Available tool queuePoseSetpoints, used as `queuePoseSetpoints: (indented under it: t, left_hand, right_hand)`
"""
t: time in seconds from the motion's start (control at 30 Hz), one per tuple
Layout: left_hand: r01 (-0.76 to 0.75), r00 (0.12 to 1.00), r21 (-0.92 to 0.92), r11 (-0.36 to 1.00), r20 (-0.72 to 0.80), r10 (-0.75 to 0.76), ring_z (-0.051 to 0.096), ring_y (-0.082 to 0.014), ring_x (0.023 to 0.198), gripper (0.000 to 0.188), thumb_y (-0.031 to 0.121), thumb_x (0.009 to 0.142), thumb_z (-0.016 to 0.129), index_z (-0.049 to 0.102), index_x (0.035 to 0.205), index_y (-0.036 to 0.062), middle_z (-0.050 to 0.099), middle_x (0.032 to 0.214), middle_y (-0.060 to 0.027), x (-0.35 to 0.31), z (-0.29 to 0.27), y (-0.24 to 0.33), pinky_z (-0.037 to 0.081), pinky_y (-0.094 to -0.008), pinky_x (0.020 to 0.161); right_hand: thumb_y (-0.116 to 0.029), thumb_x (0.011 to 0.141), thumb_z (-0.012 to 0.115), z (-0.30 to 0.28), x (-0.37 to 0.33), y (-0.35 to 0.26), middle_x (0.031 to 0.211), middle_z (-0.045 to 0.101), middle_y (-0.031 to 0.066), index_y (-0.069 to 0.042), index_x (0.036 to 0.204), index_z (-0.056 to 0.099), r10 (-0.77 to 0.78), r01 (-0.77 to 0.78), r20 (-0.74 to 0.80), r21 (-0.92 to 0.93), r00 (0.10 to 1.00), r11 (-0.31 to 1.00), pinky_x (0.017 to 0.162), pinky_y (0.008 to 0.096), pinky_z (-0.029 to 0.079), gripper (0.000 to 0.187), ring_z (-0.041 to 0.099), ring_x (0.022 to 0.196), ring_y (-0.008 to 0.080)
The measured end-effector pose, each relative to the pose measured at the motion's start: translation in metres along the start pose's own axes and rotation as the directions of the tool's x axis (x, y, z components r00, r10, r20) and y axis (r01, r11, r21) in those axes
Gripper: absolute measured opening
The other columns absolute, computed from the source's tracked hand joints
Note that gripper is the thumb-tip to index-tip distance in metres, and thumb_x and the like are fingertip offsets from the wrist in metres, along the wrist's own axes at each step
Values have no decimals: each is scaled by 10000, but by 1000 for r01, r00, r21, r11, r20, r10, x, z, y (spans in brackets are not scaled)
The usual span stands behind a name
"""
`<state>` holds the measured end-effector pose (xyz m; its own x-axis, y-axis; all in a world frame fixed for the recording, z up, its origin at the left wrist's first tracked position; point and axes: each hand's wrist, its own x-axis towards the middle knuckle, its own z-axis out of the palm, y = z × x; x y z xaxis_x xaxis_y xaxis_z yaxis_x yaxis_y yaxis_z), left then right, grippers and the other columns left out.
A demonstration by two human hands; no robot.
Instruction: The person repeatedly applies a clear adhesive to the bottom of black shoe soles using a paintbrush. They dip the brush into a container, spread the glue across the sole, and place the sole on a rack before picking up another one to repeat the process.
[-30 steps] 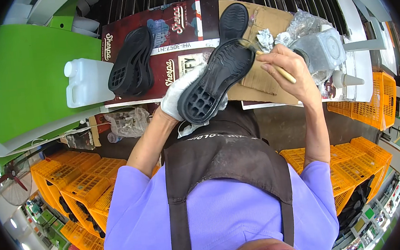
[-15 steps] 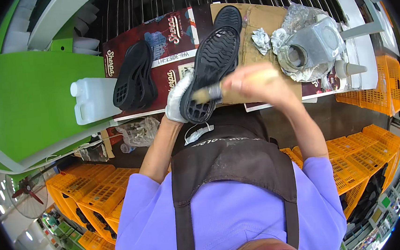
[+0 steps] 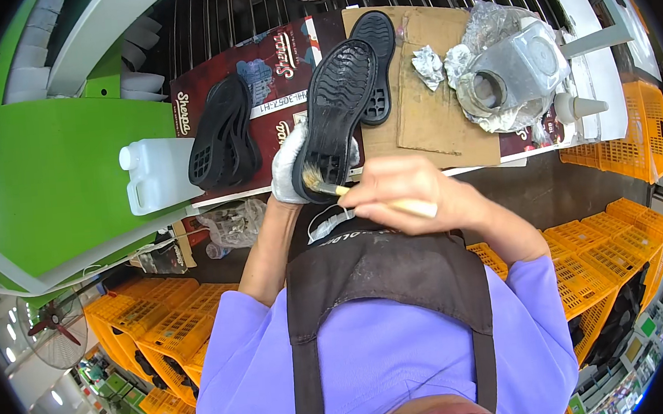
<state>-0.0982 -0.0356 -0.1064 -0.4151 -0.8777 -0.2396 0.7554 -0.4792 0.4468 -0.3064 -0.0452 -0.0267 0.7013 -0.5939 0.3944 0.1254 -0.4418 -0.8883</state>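
My left hand (image 3: 288, 167), in a white glove, holds a black shoe sole (image 3: 336, 101) tilted up, with its wet-looking inner face toward me. In my bare right hand (image 3: 416, 189) is a brush (image 3: 412, 205) with a pale wooden handle. Its bristles touch the grid of recesses at the sole's near end. Just behind the held sole, a second black sole (image 3: 379, 103) lies on flat brown cardboard (image 3: 438, 125). More black soles (image 3: 222, 134) rest together to the left, on dark red printed cardboard (image 3: 267, 107).
A white plastic jug (image 3: 159, 174) stands at the left. On the right are a cut-open clear container (image 3: 527, 67) amid crumpled plastic, a wadded white scrap (image 3: 429, 67) and a nozzle bottle (image 3: 579, 107). Dark rollers (image 3: 254, 11) run behind; orange crates (image 3: 584, 253) stand on both sides of me.
The brush has moved toward me and to the left, down to the sole's near end. The held sole has shifted slightly left, uncovering more of the sole behind it.
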Motion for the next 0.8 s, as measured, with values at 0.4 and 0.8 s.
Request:
queuePoseSetpoints:
  t: [0.4, 0.8]
  left_hand:
    - [171, 985, 43, 984, 0, -171, 586, -213, 837, 432, 335, 940, 378, 442, 1205, 0, 587, 976, -144, -8, 26, -1, 480, -338, 772]
    - [6, 1000, 363, 932, 5, -8, 598, -155, 841, 429, 367, 933, 360, 482, 1154, 20, 594, 971, -97, 0, 27, 3, 486, -277, 726]
  right_hand:
    - [-38, 786, 612, -44, 5, 43, 740, 598, 118, 2, 844, 628, -19, -213, -370, -576, 929, 789, 599, 328, 485, 73, 600, 660, 253]
    - [-6, 781, 613, -48, 13, 16, 738, 608, 118, 5, 895, 636, 43, -212, -423, -360, 905, 909, 565, 286, 462, 117, 599, 664, 213]
